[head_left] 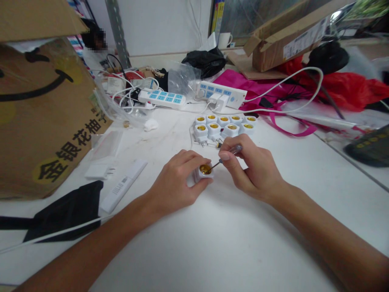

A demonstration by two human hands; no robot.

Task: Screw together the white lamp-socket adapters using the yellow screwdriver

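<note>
My left hand grips a white lamp socket with a brass-coloured inside, thumb and fingers on its sides, its opening facing up on the white table. In my right hand is a small screwdriver with a clear handle. Its shaft slants down to the left and its tip is inside the socket. Just beyond my hands stand several more white lamp sockets in two rows, openings up. A second thin tool lies in front of them, partly hidden by my right hand.
White power strips with cables lie at the back. A large cardboard box stands at the left, near a narrow white box and a black bag. Magenta cloth and red plastic lie at the back right. A person is behind the box.
</note>
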